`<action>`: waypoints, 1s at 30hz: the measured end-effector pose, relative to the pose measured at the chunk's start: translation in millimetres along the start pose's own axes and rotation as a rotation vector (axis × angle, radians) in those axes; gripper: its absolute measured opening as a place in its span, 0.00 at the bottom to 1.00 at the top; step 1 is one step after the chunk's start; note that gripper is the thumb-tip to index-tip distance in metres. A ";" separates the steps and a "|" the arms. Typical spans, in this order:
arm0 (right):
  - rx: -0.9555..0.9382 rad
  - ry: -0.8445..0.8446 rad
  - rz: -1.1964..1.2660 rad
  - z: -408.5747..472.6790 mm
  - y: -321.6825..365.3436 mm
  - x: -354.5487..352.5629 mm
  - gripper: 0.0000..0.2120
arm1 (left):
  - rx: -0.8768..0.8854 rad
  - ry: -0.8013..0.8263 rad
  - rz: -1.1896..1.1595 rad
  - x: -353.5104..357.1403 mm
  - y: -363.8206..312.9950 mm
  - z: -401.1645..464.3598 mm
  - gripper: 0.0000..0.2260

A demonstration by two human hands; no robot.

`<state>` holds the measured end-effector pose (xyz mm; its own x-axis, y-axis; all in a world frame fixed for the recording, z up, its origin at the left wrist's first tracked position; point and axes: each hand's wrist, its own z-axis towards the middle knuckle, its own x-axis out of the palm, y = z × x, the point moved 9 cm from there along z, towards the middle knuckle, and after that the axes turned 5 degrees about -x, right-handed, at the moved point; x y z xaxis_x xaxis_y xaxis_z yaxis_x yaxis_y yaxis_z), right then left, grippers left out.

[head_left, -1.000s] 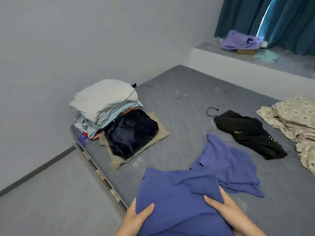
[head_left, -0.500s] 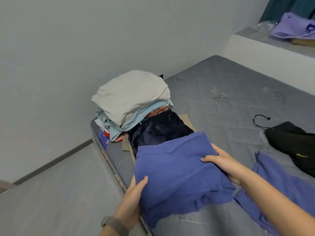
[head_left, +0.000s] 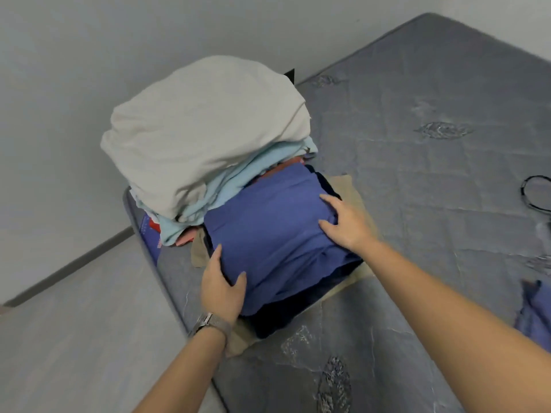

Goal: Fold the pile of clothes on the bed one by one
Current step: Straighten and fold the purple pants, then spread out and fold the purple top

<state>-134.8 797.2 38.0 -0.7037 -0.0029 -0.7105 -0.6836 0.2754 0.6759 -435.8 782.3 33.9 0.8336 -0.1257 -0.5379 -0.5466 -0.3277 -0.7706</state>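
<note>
A folded blue garment [head_left: 274,231] lies on top of a dark navy folded item [head_left: 286,317], which rests on a tan cloth [head_left: 347,189] on the grey mattress [head_left: 417,180]. My left hand [head_left: 222,286] grips the blue garment's near left corner, thumb on top. My right hand [head_left: 347,223] presses flat on its right edge, fingers spread. Right behind stands a taller stack of folded clothes, with a cream piece [head_left: 205,129] on top and light blue pieces [head_left: 226,189] under it.
Another blue cloth [head_left: 533,317] lies at the right edge of the mattress, beside a black cord loop [head_left: 533,192]. The mattress's left edge [head_left: 167,281] drops to a grey floor [head_left: 74,323], with a grey wall behind the stacks.
Both hands carried the folded blue garment from the near bed edge leftward and set it on the navy item. The view swung left and down toward the stacks.
</note>
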 end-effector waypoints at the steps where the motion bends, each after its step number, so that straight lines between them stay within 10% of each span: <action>1: -0.006 0.004 -0.065 -0.1 -9.0 11.9 0.27 | 0.084 0.013 0.129 10.5 -1.8 -1.0 0.29; 9: -0.118 -0.270 0.231 -34.7 -38.7 -19.4 0.19 | 0.132 -0.157 0.442 25.8 -11.6 -10.9 0.25; 12: 0.080 -0.493 0.100 -102.8 -101.8 -55.3 0.24 | 0.406 -0.282 0.521 30.5 -65.4 -53.3 0.22; 19: 0.891 -0.640 -0.277 -327.8 -262.0 -100.2 0.41 | 0.669 0.450 0.453 175.9 -84.6 -175.5 0.23; 24: 1.203 -0.280 -0.111 -401.0 -315.9 -70.3 0.53 | 0.646 0.729 0.502 241.2 -70.3 -237.2 0.23; 30: 1.124 -0.164 -0.215 -398.2 -323.3 -56.0 0.17 | 0.706 0.825 0.586 260.6 -64.3 -286.6 0.22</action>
<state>48.5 325.5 -62.8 -0.5039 -0.0519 -0.8622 -0.1701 0.9846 0.0402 -160.7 502.3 41.3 0.1096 -0.7205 -0.6847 -0.5645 0.5219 -0.6395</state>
